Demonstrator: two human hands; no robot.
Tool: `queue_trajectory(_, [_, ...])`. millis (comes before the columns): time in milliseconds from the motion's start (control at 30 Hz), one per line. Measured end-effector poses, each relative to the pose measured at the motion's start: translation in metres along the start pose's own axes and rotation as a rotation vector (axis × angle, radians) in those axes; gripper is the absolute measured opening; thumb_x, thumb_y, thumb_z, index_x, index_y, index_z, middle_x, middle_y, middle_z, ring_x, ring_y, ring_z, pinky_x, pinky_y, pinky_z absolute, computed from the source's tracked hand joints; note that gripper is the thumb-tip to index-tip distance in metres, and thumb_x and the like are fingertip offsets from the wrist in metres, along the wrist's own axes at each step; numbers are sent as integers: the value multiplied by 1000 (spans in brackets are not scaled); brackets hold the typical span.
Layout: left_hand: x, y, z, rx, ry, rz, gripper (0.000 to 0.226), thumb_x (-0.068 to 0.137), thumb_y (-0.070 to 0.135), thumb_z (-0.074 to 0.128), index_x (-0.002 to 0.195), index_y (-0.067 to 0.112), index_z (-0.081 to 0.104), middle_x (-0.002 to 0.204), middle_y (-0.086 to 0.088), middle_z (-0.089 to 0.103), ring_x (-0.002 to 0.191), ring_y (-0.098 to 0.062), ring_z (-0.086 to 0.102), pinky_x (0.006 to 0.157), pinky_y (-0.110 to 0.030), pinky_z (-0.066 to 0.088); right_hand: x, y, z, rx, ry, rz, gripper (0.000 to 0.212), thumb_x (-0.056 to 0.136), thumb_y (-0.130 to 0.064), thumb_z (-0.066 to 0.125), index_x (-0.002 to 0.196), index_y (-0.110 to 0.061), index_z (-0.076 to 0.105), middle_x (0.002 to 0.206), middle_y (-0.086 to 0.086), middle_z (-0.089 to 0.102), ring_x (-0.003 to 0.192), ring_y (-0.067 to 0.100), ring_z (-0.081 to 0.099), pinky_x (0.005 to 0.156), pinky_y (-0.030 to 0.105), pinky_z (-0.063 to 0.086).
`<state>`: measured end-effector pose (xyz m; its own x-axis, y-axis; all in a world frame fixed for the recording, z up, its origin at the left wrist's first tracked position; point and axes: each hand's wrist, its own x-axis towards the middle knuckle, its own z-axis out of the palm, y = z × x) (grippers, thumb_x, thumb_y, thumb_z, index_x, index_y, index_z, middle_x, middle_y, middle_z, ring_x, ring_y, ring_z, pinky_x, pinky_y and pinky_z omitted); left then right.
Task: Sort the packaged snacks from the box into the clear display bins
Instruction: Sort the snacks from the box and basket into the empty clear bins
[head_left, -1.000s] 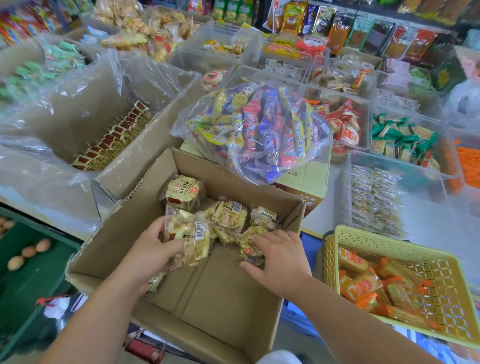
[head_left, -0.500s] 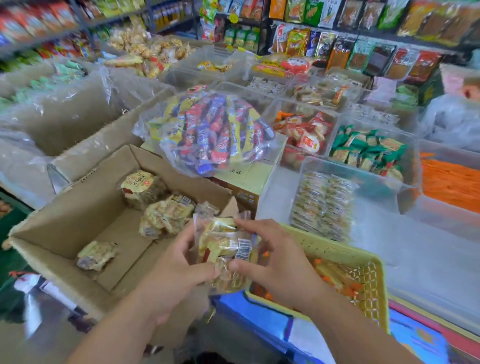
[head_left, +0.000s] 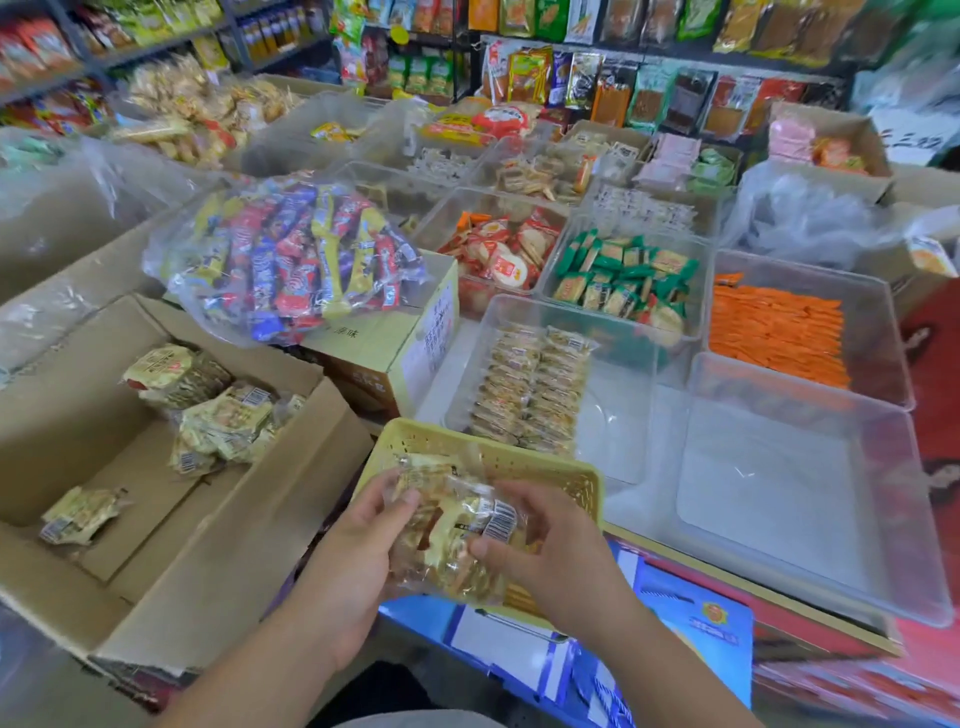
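Head view: a second ago both hands were down in the cardboard box (head_left: 291, 519) gathering packets. Now the bag of yellow-wrapped snacks (head_left: 452, 540) is out of the box and held in the air above the near rim of the yellow basket (head_left: 493, 452), closer to the display bins. So the pick is done and the placing is not. The likely target is the half-filled clear bin (head_left: 613, 415) just behind the basket, which holds rows of similar-looking packs. The left hand (head_left: 358, 551) grips the bag's left side, its fingers (head_left: 402, 499) curled narrow with the thumb on top. The right hand (head_left: 561, 556) pinches the right side near the barcode, thumb pressed to the film. More packets (head_left: 223, 426) lie in the box, so sorting is far from over.
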<state>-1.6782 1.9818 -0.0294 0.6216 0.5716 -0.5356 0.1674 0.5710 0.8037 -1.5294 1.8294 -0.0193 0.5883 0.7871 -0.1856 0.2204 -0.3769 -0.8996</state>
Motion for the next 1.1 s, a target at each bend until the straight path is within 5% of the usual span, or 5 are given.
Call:
queue_trajectory(333, [51, 3, 23, -29, -28, -99, 34, 96, 37, 70, 114, 62, 56, 150, 22, 37, 147, -28, 37, 84, -58, 61, -3, 19, -38, 41, 14, 206, 42, 69, -48, 79, 92, -20, 57, 88, 17, 60, 68, 14, 50, 64, 34, 42])
queue_trajectory(467, [75, 19, 22, -13, -86, -98, 41, 96, 34, 69, 132, 48, 57, 151, 11, 50, 90, -7, 73, 78, -58, 62, -3, 23, -51, 107, 103, 307, 27, 83, -35, 78, 107, -42, 68, 97, -7, 76, 82, 18, 74, 75, 37, 61])
queue_trajectory(667, [107, 38, 21, -46, -163, -120, 34, 100, 25, 61, 134, 32, 61, 123, 0, 75, 101, -31, 76, 71, -60, 63, -2, 24, -63, 207, 331, 438, 23, 86, -9, 75, 96, -29, 76, 95, 5, 76, 83, 22, 75, 65, 28, 60])
queue_trajectory(833, [120, 42, 29, -74, -157, -130, 44, 93, 28, 66, 137, 29, 60, 129, -10, 71, 107, -40, 73, 87, -69, 55, 6, 26, -74, 163, 384, 491, 22, 90, -44, 68, 95, -23, 73, 100, 27, 64, 74, 30, 57, 74, 40, 47])
queue_trajectory(1100, [158, 42, 48, -55, -107, -80, 23, 103, 28, 60, 122, 37, 67, 118, -4, 77, 102, -34, 76, 76, -57, 63, 63, 28, -116, -116, 390, 267, 29, 92, -14, 70, 101, -41, 73, 90, -21, 75, 78, -6, 67, 71, 14, 46])
